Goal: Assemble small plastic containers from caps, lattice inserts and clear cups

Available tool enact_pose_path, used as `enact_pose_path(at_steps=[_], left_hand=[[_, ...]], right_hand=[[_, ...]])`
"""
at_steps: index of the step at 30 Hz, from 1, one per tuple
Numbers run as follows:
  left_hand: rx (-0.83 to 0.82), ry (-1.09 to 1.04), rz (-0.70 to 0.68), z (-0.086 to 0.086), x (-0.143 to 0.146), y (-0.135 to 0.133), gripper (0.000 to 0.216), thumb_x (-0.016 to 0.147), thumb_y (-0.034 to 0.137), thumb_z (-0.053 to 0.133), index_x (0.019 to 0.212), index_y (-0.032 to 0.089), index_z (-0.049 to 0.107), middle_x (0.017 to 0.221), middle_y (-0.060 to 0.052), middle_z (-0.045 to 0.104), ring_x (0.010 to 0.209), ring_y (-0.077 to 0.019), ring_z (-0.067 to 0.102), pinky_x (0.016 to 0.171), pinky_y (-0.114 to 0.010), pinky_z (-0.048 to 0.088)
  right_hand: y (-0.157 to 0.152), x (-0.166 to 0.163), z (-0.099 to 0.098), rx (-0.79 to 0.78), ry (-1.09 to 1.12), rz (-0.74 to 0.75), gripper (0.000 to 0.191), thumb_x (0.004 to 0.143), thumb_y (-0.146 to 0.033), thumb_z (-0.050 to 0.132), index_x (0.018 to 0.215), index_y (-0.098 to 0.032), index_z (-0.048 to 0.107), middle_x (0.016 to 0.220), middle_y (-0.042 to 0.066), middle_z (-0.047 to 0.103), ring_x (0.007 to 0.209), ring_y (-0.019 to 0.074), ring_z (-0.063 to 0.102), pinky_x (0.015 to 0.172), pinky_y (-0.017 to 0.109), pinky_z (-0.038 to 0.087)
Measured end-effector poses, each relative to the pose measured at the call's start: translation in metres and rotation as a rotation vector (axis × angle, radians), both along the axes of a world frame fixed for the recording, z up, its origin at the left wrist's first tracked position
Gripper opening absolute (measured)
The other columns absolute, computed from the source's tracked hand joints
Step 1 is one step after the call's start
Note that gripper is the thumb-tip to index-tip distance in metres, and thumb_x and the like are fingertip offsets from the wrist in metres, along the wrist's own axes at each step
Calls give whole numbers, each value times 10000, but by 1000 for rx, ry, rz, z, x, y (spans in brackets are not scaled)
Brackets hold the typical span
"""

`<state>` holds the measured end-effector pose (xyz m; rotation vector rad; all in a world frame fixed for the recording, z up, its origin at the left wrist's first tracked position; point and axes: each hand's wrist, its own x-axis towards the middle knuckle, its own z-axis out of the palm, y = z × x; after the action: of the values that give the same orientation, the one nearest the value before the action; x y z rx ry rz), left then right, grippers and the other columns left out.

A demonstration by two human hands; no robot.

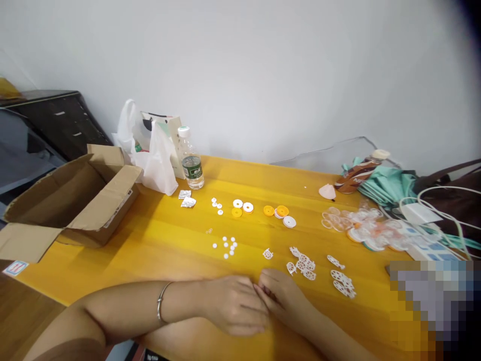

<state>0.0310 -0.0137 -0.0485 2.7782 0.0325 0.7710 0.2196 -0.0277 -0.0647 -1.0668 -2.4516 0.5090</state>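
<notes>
My left hand (237, 306), with a silver bangle on its wrist, rests on the table in front, back up and fingers together and bent. Against it lies my right hand (282, 296), its fingers curled in. The two hands touch, and whatever the fingers may hold is hidden. Just beyond them are small white round pieces (226, 245) and a white openwork wheel-shaped piece (268, 253). More white openwork pieces (305, 263) form a cluster to the right, with others (342, 283) farther right. Orange discs (268, 210) and white discs (289, 221) lie farther back.
An open cardboard box (112, 198) stands left. Behind it are a white plastic bag (156, 165) and a water bottle (193, 165). Foil pieces (188, 202) lie nearby. To the right are clear plastic pieces (370, 220), a brown bottle (355, 175), green fabric (391, 185) and white cables (451, 189).
</notes>
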Motion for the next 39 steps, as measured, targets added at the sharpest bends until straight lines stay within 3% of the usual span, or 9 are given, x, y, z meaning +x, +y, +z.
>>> enact_pose_path(at_steps=[3,7,9,12,16,21,26,35,39], left_hand=[[-33,-154,393,13,-9,27,130,835,251,497,883,169,586,612,-17,567,602,-133,514,611,-271,412],[-169,-45,929,23,-35,81,173,866,238,440,976,173,556,855,-60,583,846,-172,528,781,-305,430],[-179,-26,1017,19,-48,104,195,859,239,443,999,151,547,911,-90,570,885,-208,514,810,-359,421],[-205,17,1037,8,-60,122,160,845,235,462,935,153,566,895,-87,570,851,-207,524,798,-359,429],[-246,49,1000,3,-61,121,146,853,210,441,838,160,577,824,-64,576,782,-176,543,746,-308,442],[-276,76,817,14,-32,91,126,851,249,479,835,178,582,815,-33,596,797,-137,555,759,-246,440],[-276,184,622,11,5,70,138,843,257,475,821,180,587,808,-35,609,770,-151,550,744,-271,430],[-340,216,577,20,1,78,144,832,278,509,789,160,579,737,-19,586,681,-115,543,641,-213,435],[-306,152,682,29,-6,93,187,834,341,519,865,170,588,826,-38,613,809,-151,567,763,-262,442]], right_hand=[[1,1,1,-43,-6,19,245,858,-186,423,625,-192,347,617,3,498,593,117,445,545,239,305],[1,-1,7,-79,-49,7,254,869,-194,422,620,-188,377,608,1,493,587,116,443,546,242,304],[1,-2,9,-82,-54,8,249,866,-193,429,620,-187,394,611,2,496,580,116,440,541,244,301],[0,-2,11,-80,-45,10,236,863,-192,438,628,-188,414,608,0,493,575,120,440,538,245,300],[0,-1,11,-75,-36,1,227,860,-183,446,634,-188,422,606,-2,495,576,122,452,540,244,305],[0,-1,9,-57,2,0,221,854,-181,463,635,-189,435,600,-6,492,570,120,452,537,241,301],[-2,-2,8,-29,46,1,215,851,-191,467,637,-188,447,598,-7,488,573,120,439,540,243,299],[-1,0,6,-41,87,17,220,859,-194,457,639,-185,447,600,-8,481,581,118,429,556,247,304],[-1,-1,9,-50,101,10,222,855,-180,458,635,-187,427,593,-13,471,574,113,426,557,244,301]])
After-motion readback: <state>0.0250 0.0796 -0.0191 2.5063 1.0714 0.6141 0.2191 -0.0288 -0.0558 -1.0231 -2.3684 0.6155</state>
